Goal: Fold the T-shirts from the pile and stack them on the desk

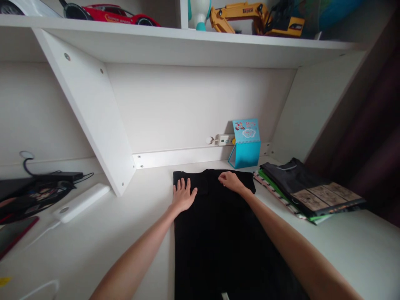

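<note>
A black garment [218,241], by its waistband-like far edge perhaps a pair of trousers, lies spread over the white desk. Its near end runs out of view at the bottom, where a small pale tag [225,296] shows. My left hand [184,196] rests flat on the garment's far left corner, fingers spread. On the far right part of the cloth is my right hand [230,181], its fingers curled closed against the fabric. Whether they pinch any cloth is hidden.
A stack of folded clothes [308,187] lies at the right. Behind the garment stand a blue desk calendar [246,146] and a wall socket [224,140]. A white power strip [83,203] and dark cables [40,196] lie left. Toys, including an excavator [254,16], fill the shelf above.
</note>
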Demonstrator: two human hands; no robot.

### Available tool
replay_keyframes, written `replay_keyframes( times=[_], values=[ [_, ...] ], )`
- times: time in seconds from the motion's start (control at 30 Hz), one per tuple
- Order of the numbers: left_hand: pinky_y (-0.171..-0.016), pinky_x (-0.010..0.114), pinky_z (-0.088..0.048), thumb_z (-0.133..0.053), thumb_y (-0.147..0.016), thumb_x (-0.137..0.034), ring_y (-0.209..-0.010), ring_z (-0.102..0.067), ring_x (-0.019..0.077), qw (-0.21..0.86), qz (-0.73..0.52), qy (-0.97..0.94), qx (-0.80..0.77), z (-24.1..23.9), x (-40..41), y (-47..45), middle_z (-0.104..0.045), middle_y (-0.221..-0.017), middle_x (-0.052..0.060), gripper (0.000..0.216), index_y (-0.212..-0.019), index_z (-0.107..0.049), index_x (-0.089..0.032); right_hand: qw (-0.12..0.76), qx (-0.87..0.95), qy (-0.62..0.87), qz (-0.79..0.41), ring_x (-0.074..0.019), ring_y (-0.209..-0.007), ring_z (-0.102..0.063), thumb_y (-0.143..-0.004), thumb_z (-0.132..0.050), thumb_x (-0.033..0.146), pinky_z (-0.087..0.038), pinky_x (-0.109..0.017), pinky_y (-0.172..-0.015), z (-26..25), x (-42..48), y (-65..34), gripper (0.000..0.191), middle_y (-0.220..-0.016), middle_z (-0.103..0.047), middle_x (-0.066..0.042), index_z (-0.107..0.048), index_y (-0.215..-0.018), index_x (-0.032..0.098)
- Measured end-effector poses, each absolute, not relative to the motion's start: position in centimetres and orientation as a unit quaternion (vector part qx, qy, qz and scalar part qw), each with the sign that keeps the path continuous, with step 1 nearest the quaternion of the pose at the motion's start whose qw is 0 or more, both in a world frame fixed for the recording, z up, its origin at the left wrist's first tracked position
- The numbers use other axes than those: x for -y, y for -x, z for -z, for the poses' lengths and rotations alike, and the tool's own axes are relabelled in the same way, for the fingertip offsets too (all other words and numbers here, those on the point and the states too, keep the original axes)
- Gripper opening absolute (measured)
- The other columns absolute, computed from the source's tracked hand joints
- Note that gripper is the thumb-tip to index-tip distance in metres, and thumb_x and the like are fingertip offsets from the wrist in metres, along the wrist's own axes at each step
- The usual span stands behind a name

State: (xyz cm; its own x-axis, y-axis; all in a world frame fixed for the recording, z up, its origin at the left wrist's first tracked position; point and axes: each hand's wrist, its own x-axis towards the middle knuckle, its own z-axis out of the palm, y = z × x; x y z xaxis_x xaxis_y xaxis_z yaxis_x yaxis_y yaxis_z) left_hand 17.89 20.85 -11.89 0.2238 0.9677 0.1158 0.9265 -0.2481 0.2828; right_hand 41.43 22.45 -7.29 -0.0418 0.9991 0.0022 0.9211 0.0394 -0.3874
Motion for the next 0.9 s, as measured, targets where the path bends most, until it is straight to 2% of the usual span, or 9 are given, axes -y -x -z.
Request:
replay_keyframes(
  times=[0.13, 0.2, 0.27, 0.47, 0.6, 0.7, 0.9],
  values=[
    [-0.105, 0.044, -0.024, -0.024, -0.090, -0.046, -0.133, -0.026, 0.0308, 0.070, -0.165, -0.761, -0.623, 11.4, -21.8, -17.2, -0.032, -0.142, 0.020, 0.065, -0.139, -0.029, -0.003, 0.132, 0.678, 0.701, -0.178, -0.0150, -0.085, -0.060, -0.089, -0.050, 0.036, -0.050, -0.034, -0.075, 7.6, -23.0, -36.8, 0.028, -0.101, -0.061, -0.005, -0.057, -0.104, 0.014],
    [-0.103, 0.038, -0.030, -0.021, -0.092, -0.036, -0.127, -0.037, 0.0270, 0.054, -0.181, -0.758, -0.624, 11.1, -22.3, -16.4, -0.042, -0.137, 0.016, 0.055, -0.134, -0.039, -0.004, 0.126, 0.651, 0.726, -0.184, -0.0164, -0.089, -0.059, -0.088, -0.051, 0.036, -0.050, -0.036, -0.077, 7.7, -23.6, -34.8, 0.029, -0.105, -0.059, -0.006, -0.056, -0.108, 0.014],
    [-0.103, 0.035, -0.031, -0.022, -0.092, -0.028, -0.124, -0.040, 0.0250, 0.034, -0.190, -0.761, -0.619, 11.2, -22.7, -15.6, -0.046, -0.135, 0.012, 0.050, -0.130, -0.045, -0.007, 0.119, 0.629, 0.744, -0.193, -0.0174, -0.092, -0.058, -0.087, -0.052, 0.035, -0.050, -0.037, -0.078, 7.7, -24.1, -33.4, 0.030, -0.108, -0.058, -0.007, -0.054, -0.110, 0.014],
    [-0.104, 0.044, -0.026, -0.026, -0.090, -0.026, -0.131, -0.029, 0.0290, 0.005, -0.187, -0.764, -0.617, 12.2, -22.9, -14.9, -0.038, -0.141, 0.013, 0.049, -0.132, -0.042, -0.008, 0.134, 0.631, 0.729, -0.228, -0.0167, -0.090, -0.059, -0.087, -0.054, 0.033, -0.050, -0.036, -0.076, 7.7, -25.1, -32.2, 0.029, -0.107, -0.058, -0.006, -0.055, -0.109, 0.015],
    [-0.104, 0.055, -0.020, -0.021, -0.091, -0.030, -0.134, -0.023, 0.0292, 0.003, -0.151, -0.747, -0.647, 12.1, -22.8, -15.1, -0.031, -0.145, 0.011, 0.050, -0.136, -0.037, -0.015, 0.197, 0.656, 0.702, -0.198, -0.0166, -0.091, -0.059, -0.088, -0.052, 0.033, -0.050, -0.036, -0.077, 7.3, -24.9, -31.8, 0.028, -0.107, -0.058, -0.006, -0.055, -0.109, 0.015],
    [-0.103, 0.060, -0.017, -0.017, -0.091, -0.034, -0.134, -0.021, 0.0307, 0.010, -0.134, -0.732, -0.668, 11.9, -22.8, -15.1, -0.026, -0.147, 0.011, 0.053, -0.137, -0.034, -0.016, 0.238, 0.653, 0.702, -0.155, -0.0164, -0.091, -0.058, -0.089, -0.049, 0.033, -0.049, -0.036, -0.078, 7.4, -24.2, -31.7, 0.029, -0.108, -0.058, -0.006, -0.053, -0.112, 0.016],
    [-0.103, 0.060, -0.015, -0.020, -0.089, -0.046, -0.135, -0.016, 0.0351, 0.026, -0.122, -0.708, -0.695, 12.1, -23.1, -15.1, -0.023, -0.147, 0.015, 0.061, -0.138, -0.033, -0.011, 0.212, 0.617, 0.750, -0.108, -0.0191, -0.090, -0.060, -0.085, -0.054, 0.027, -0.048, -0.035, -0.077, 8.3, -22.9, -34.1, 0.025, -0.098, -0.062, -0.006, -0.055, -0.108, 0.015]
  ],
)
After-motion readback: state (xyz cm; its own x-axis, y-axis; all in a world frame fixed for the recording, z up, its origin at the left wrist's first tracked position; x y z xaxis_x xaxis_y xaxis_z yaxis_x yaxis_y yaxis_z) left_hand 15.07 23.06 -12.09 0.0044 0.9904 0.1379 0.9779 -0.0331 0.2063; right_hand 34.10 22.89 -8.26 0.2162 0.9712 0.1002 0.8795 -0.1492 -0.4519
